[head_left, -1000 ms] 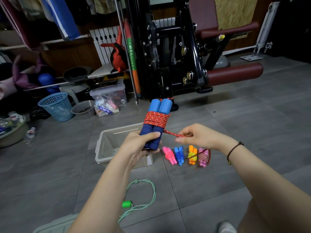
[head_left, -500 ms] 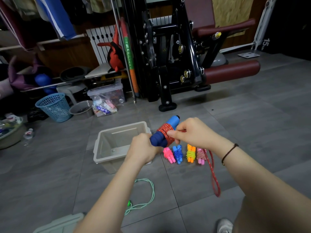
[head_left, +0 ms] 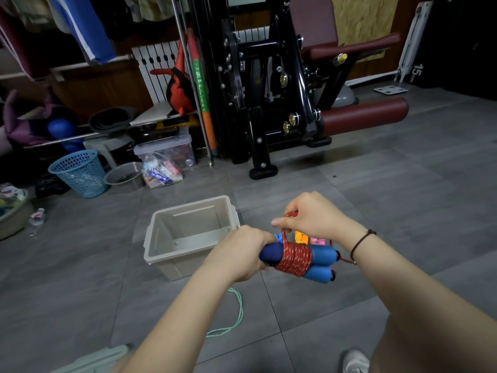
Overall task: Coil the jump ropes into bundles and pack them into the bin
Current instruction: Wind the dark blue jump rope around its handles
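- Tipping over now: the blue handles [head_left: 321, 261], upright a second ago, lie level in the air just right of the bin [head_left: 161, 254].
- Left hand [head_left: 239, 254] grips the dark ends of the pair, fingers curled round them, the same hold as before.
- Right hand [head_left: 309, 216] has come up from the side to sit above the bundle. It pinches a short loop of the red rope [head_left: 294, 258] and draws it upward.
- The long slack loop that dangled half a second ago is gone, so most of the rope is wound on.
- A small red tail pokes out by the right wrist, and that is all I can see left loose.
- My read: this is the tuck-and-tighten finish, and this bundle is nearly ready to pack.
- The bin stands open on the floor [head_left: 403, 211] with nothing showing inside, so packing looks not yet begun.
- Finished bundles [head_left: 301, 236] wait on the floor just beyond the hands, mostly hidden behind them.
- The green rope [head_left: 238, 310] lies uncoiled on the floor nearer the person, partly under the left forearm, so there is coiling still to do.
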Action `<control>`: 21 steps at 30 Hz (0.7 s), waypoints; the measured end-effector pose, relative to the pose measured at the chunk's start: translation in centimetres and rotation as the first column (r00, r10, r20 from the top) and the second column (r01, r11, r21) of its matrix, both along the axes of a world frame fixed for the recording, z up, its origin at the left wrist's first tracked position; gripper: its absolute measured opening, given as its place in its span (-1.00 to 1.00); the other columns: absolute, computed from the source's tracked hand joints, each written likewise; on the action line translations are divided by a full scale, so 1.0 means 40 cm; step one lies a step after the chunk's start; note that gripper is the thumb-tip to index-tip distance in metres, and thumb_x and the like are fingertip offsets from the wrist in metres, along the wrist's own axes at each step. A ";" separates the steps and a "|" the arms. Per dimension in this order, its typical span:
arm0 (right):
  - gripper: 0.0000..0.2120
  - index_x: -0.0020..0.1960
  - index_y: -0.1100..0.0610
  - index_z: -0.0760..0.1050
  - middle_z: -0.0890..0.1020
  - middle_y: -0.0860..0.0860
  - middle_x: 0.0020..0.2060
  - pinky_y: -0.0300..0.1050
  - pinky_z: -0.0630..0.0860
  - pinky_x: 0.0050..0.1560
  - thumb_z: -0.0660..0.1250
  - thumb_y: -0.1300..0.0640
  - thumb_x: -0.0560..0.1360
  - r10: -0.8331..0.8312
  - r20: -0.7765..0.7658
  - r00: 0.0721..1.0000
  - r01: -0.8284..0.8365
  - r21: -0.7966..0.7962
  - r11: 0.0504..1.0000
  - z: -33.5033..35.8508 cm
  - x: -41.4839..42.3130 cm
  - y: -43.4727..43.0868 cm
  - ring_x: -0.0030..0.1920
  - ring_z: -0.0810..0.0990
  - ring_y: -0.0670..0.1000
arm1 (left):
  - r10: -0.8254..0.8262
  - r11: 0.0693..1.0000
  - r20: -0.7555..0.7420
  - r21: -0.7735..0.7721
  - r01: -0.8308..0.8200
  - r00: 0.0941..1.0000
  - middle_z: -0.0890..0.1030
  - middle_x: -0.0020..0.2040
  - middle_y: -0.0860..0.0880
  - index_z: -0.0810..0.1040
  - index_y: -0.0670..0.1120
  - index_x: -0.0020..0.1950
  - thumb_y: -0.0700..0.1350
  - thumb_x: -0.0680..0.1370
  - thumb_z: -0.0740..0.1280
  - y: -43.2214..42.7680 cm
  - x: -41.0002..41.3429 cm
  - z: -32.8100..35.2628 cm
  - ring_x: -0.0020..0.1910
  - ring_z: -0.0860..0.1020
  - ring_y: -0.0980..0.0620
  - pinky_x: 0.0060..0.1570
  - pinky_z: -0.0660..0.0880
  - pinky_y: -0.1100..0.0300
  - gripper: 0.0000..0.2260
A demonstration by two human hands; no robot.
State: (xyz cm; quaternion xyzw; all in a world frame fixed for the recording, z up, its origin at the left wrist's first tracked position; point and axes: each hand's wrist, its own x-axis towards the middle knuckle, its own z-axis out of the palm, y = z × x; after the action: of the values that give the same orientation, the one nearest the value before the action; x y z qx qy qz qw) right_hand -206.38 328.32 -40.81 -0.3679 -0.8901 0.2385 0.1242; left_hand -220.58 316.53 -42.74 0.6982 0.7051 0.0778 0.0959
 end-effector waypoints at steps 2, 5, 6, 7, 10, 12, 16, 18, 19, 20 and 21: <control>-0.59 -0.42 0.05 0.55 0.49 -0.02 -0.53 -0.15 0.37 -0.39 0.37 -0.26 0.38 0.031 0.010 0.999 -0.030 -0.068 0.997 -0.005 0.004 0.002 -0.49 0.41 -0.12 | -0.060 0.998 0.081 -0.009 0.061 0.995 0.62 -0.18 0.04 0.55 0.09 -0.04 -0.05 0.36 0.48 -0.007 -0.009 0.007 -0.15 0.57 -0.01 -0.15 0.53 0.08 -0.78; -0.62 -0.32 0.06 0.62 0.62 0.12 -0.40 -0.08 0.45 -0.31 0.36 -0.25 0.38 0.053 -0.068 0.996 -0.064 -0.177 0.982 0.010 0.007 0.013 -0.43 0.44 -0.12 | -0.107 0.993 0.328 -0.013 0.118 0.939 0.65 -0.18 0.07 0.61 0.05 -0.01 -0.12 0.33 0.52 -0.017 -0.034 0.032 -0.17 0.58 0.07 -0.11 0.52 0.17 -0.73; -0.62 -0.33 0.05 0.62 0.64 0.15 -0.35 -0.07 0.46 -0.29 0.35 -0.26 0.38 0.051 -0.080 0.995 -0.066 -0.192 0.979 0.010 0.006 0.015 -0.40 0.45 -0.08 | -0.107 0.992 0.395 -0.014 0.123 0.912 0.66 -0.16 0.06 0.62 0.04 0.00 -0.14 0.33 0.53 -0.021 -0.042 0.038 -0.16 0.59 0.07 -0.10 0.51 0.19 -0.71; -0.62 -0.34 0.04 0.61 0.63 0.16 -0.36 -0.08 0.44 -0.30 0.34 -0.26 0.38 0.059 -0.056 0.997 -0.069 -0.194 0.979 0.006 0.006 0.020 -0.40 0.44 -0.06 | -0.106 0.992 0.448 -0.017 0.127 0.888 0.66 -0.14 0.04 0.63 0.02 0.01 -0.17 0.33 0.54 -0.027 -0.047 0.044 -0.14 0.60 0.05 -0.09 0.51 0.19 -0.71; -0.62 -0.40 0.11 0.57 0.54 0.03 -0.48 -0.12 0.42 -0.22 0.28 -0.01 0.54 0.071 -0.068 0.995 -0.091 -0.371 0.924 -0.004 0.027 0.025 -0.46 0.45 -0.11 | -0.073 0.996 0.654 0.005 0.092 0.753 0.67 -0.14 0.01 0.64 -0.08 -0.01 -0.30 0.32 0.53 -0.040 -0.065 0.060 -0.17 0.60 0.12 -0.07 0.54 0.21 -0.71; -0.65 -0.20 0.24 0.64 0.66 0.01 -0.24 -0.19 0.46 -0.07 0.14 0.26 0.61 0.003 -0.125 0.992 -0.062 -0.470 0.881 -0.005 0.029 0.023 -0.31 0.60 -0.15 | -0.022 0.999 0.812 0.034 -0.009 0.583 0.67 -0.18 0.03 0.63 -0.10 -0.05 -0.37 0.29 0.51 -0.045 -0.085 0.065 -0.18 0.59 0.14 -0.09 0.54 0.25 -0.70; -0.83 -0.08 0.06 0.59 0.59 -0.03 -0.31 -0.17 0.51 -0.22 0.23 0.15 0.58 0.110 -0.217 0.970 -0.183 -0.349 0.919 0.014 -0.010 0.001 -0.28 0.52 -0.09 | 0.121 0.970 0.947 -0.049 -0.238 0.298 0.66 -0.16 -0.11 0.59 -0.21 0.02 -0.23 0.29 0.45 -0.033 -0.117 0.042 -0.20 0.61 -0.02 -0.12 0.58 0.14 -0.70; -0.75 -0.11 -0.01 0.63 0.57 -0.01 -0.32 0.01 0.51 -0.10 0.21 -0.07 0.57 0.182 -0.080 0.980 -0.197 -0.265 0.944 0.004 -0.028 -0.006 -0.23 0.54 0.10 | 0.187 0.944 0.951 -0.105 -0.313 0.246 0.65 -0.16 -0.16 0.55 -0.26 0.04 -0.20 0.34 0.46 -0.022 -0.118 0.029 -0.21 0.62 -0.04 -0.11 0.59 0.09 -0.69; -0.75 -0.09 -0.01 0.63 0.54 -0.05 -0.34 -0.06 0.49 -0.14 0.21 -0.08 0.56 0.199 -0.023 0.980 -0.199 -0.247 0.948 0.001 -0.030 -0.012 -0.24 0.53 0.08 | 0.211 0.928 0.950 -0.119 -0.354 0.232 0.64 -0.15 -0.16 0.54 -0.27 0.05 -0.20 0.40 0.46 -0.017 -0.119 0.023 -0.22 0.62 -0.05 -0.08 0.59 0.05 -0.71; -0.75 -0.06 0.01 0.62 0.51 -0.07 -0.37 -0.14 0.43 -0.22 0.21 -0.06 0.57 0.233 0.015 0.972 -0.223 -0.232 0.947 -0.005 -0.035 -0.018 -0.29 0.49 0.01 | 0.225 0.908 0.950 -0.124 -0.401 0.216 0.64 -0.16 -0.16 0.52 -0.25 0.05 -0.20 0.46 0.43 -0.012 -0.120 0.020 -0.23 0.62 -0.04 -0.06 0.59 0.03 -0.78; -0.75 -0.05 0.03 0.62 0.49 -0.07 -0.37 -0.19 0.37 -0.27 0.21 -0.05 0.57 0.257 0.023 0.966 -0.246 -0.221 0.944 -0.001 -0.037 -0.028 -0.31 0.45 -0.05 | 0.233 0.888 0.950 -0.121 -0.443 0.208 0.63 -0.18 -0.14 0.51 -0.23 0.04 -0.21 0.51 0.38 -0.008 -0.125 0.018 -0.25 0.61 -0.02 -0.09 0.59 0.06 -0.85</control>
State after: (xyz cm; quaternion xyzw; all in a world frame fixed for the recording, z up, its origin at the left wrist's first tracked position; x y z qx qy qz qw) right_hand -207.86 327.21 -40.87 -0.2684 -0.9015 0.3382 0.0293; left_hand -225.58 316.21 -42.03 0.3474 0.6338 0.5556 0.4110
